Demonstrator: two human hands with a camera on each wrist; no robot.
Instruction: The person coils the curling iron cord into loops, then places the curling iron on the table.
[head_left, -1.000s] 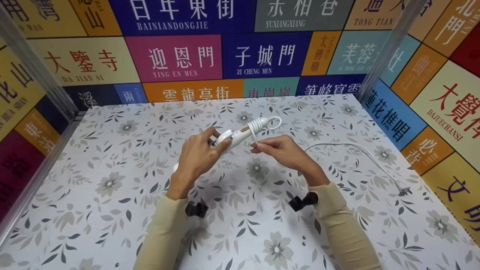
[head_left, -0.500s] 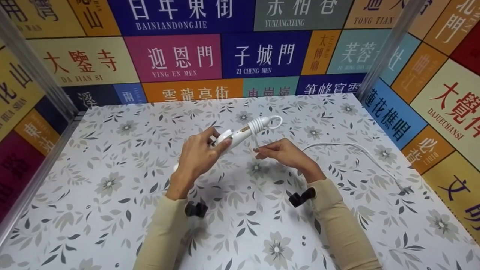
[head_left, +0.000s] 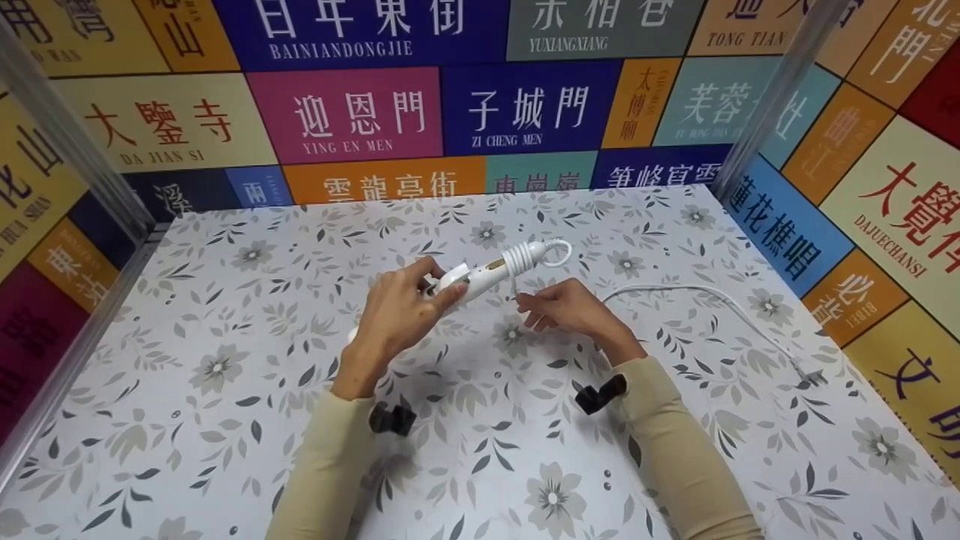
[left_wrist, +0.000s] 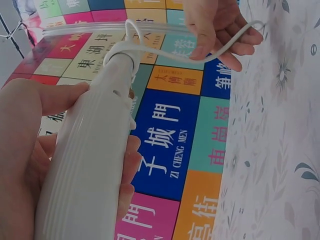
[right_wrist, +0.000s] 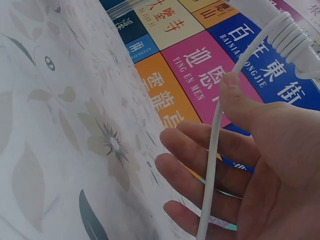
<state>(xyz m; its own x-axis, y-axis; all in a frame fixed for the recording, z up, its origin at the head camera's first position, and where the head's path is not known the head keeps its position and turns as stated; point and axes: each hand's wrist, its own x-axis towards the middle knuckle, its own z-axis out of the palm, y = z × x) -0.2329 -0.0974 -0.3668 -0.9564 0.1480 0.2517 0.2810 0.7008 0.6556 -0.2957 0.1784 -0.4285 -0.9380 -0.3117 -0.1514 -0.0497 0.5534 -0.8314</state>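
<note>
A white hair styling iron [head_left: 484,283] slants up to the right above the table, its own cord wound in several turns near the end of the handle. My left hand [head_left: 401,304] grips its body, hiding the lower part; the ribbed white body fills much of the left wrist view. To the right and just below the coils, my right hand [head_left: 571,311] holds the white power cord [right_wrist: 214,145] between thumb and fingers. In the right wrist view the cord runs under the thumb tip and across loosely bent fingers.
The free length of cord [head_left: 675,288] lies on the table to the right and ends in a plug [head_left: 811,379]. A white floral cloth [head_left: 480,450] covers the table. Panels with coloured signs [head_left: 345,112] stand along the back and both sides.
My right hand has moved slightly down and right along the cord, and its fingers have loosened. The iron has shifted a little to the right in my left hand; the coils look unchanged.
</note>
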